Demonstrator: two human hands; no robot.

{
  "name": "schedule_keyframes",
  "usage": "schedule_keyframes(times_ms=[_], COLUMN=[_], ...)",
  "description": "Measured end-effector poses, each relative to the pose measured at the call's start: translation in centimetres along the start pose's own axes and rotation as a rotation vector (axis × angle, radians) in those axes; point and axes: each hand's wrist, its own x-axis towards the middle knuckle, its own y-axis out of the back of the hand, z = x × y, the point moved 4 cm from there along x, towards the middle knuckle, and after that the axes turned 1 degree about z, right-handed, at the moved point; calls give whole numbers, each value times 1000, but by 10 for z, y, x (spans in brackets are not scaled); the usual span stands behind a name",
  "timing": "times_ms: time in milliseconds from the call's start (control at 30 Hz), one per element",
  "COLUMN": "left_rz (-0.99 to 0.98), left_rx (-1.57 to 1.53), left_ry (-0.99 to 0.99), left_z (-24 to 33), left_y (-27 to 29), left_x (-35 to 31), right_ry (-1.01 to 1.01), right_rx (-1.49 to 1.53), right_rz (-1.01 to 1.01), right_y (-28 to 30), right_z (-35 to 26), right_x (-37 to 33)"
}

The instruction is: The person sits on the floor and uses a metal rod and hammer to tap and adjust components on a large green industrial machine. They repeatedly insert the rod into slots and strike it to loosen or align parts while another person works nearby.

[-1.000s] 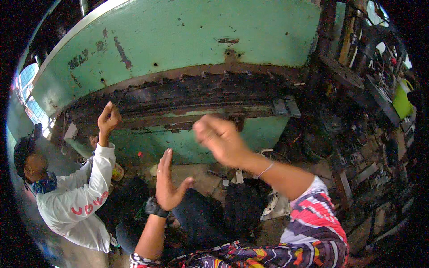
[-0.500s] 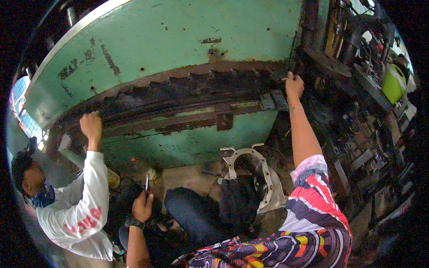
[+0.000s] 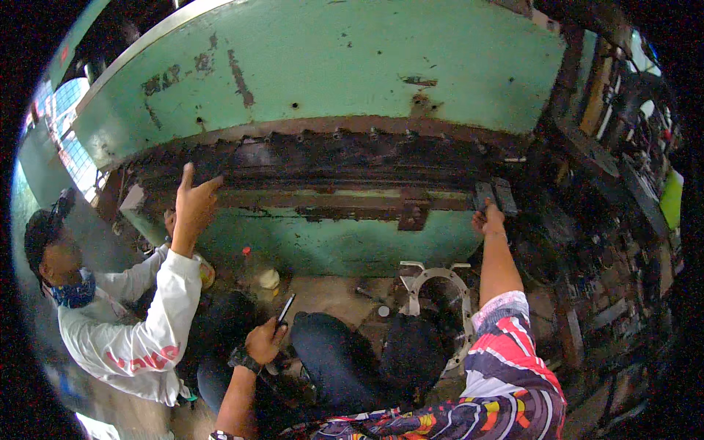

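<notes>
My right hand (image 3: 490,218) is closed on the lower end of a grey metal block (image 3: 484,193) at the right end of the machine's dark ledge. A second grey block (image 3: 504,195) sits right beside it. Low in the middle, my left hand (image 3: 264,342), with a dark watch on the wrist, grips a slim dark stick with a shiny edge (image 3: 286,309), pointing up; its exact kind does not show. Above both hands stretches a big green machine (image 3: 330,66) with a row of bolts (image 3: 374,135) along its dark slot. A pale thin rod (image 3: 515,160) sticks out near the slot's right end.
At left a person in a white sweatshirt (image 3: 139,337) holds a hand (image 3: 192,205) up before the machine, thumb and forefinger spread. A round metal flange (image 3: 413,282) stands on the floor beside my knees. Cluttered metal parts (image 3: 616,257) fill the right side.
My right hand has come down from the slot's right end to the metal block. The co-worker's fist has opened into spread fingers. The view has shifted; my left hand keeps the stick, now tilted.
</notes>
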Motion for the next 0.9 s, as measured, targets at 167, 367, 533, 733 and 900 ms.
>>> schedule_keyframes(times_ms=[167, 367, 533, 733, 900], left_rz=[-44, -103, -113, -107, -93], left_rx=[-14, 53, 61, 22, 80], left_ry=[-34, 39, 75, -7, 42], left_z=[4, 8, 5, 27, 7], left_y=[-23, -13, -17, -17, 0], left_x=[20, 2, 1, 18, -9], right_ry=[84, 87, 142, 573, 586], right_rx=[76, -3, -61, -149, -220], right_rz=[-129, -29, 10, 62, -16], right_y=[72, 22, -4, 19, -78], right_z=[-24, 7, 0, -71, -122], right_x=[99, 48, -12, 1, -87])
